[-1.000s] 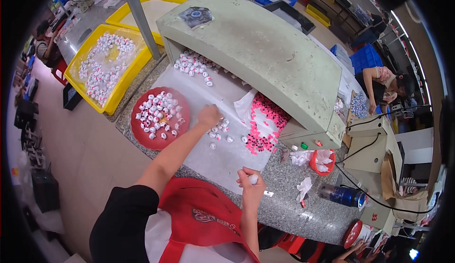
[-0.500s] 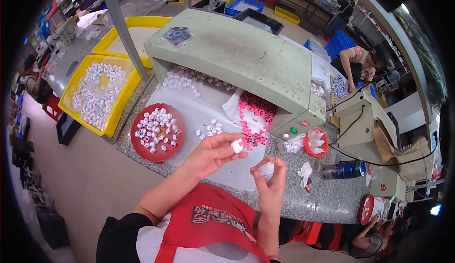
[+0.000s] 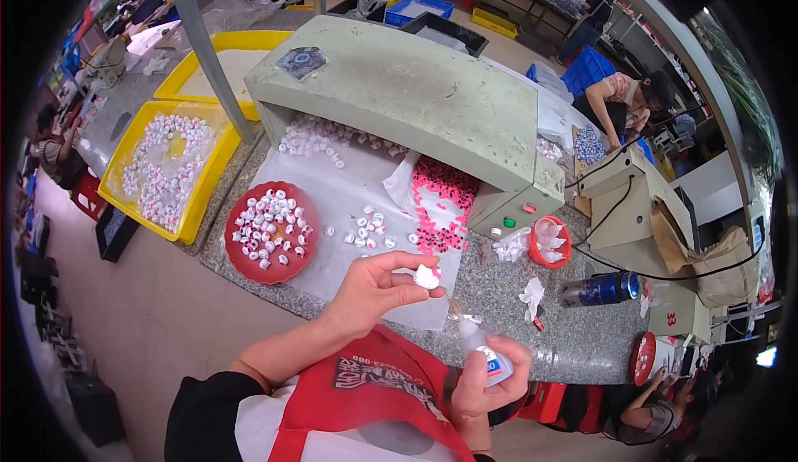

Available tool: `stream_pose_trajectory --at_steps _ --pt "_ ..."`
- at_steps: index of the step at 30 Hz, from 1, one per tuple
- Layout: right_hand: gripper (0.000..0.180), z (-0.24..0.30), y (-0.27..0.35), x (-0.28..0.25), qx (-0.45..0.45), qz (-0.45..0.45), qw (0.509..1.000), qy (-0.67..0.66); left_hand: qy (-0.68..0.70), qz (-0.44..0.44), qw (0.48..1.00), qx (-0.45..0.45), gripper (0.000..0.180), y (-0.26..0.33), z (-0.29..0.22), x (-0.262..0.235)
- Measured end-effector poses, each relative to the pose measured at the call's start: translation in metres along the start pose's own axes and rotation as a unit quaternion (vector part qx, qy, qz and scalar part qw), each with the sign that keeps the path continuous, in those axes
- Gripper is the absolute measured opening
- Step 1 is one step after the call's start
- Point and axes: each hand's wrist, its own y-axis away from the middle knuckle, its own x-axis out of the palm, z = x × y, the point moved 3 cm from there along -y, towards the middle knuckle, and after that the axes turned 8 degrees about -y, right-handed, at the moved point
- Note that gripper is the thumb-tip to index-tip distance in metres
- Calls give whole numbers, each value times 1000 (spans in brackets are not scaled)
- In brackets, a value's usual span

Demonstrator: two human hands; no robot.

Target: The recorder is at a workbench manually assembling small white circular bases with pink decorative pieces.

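Observation:
Between the fingertips of my left hand (image 3: pixel 370 296) is a small white cat-head piece (image 3: pixel 427 276) with a bit of pink on its edge. My right hand (image 3: pixel 490 387) is closed round a small squeeze glue bottle (image 3: pixel 472 339), tilted so its thin nozzle points up toward the piece, a short gap apart. Beyond my hands, loose white pieces (image 3: pixel 366 231) lie on a white sheet (image 3: pixel 332 204). A spread of small pink and black parts (image 3: pixel 440 200) sits to their right. At the left, a red plate (image 3: pixel 238 254) holds many similar white pieces.
A grey-green metal hood (image 3: pixel 399 96) stands over the sheet. Yellow trays (image 3: pixel 199 204) sit on the left beyond a metal post (image 3: pixel 208 46). A red cup (image 3: pixel 566 250), crumpled tissue (image 3: pixel 532 297) and a blue bottle (image 3: pixel 600 289) are at the right. A co-worker (image 3: pixel 615 108) sits at the far right.
My right hand has turned and lowered, bringing the glue bottle's nozzle into view. My left hand has moved slightly right and down, and pink now shows on its piece.

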Motion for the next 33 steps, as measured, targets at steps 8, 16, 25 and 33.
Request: stream_pose_trajectory --at_steps 8,16,25,33 --pt "18 2 -10 14 -60 85 994 -10 -114 -43 986 117 34 4 -7 1" --pt "19 -4 -8 12 -50 91 995 -6 -133 -42 983 121 33 4 -6 1" --pt "19 1 -13 13 -47 135 990 0 -152 -42 978 135 29 6 -9 2" --pt "13 0 -9 11 20 104 994 9 -147 -58 983 93 29 4 -11 1"
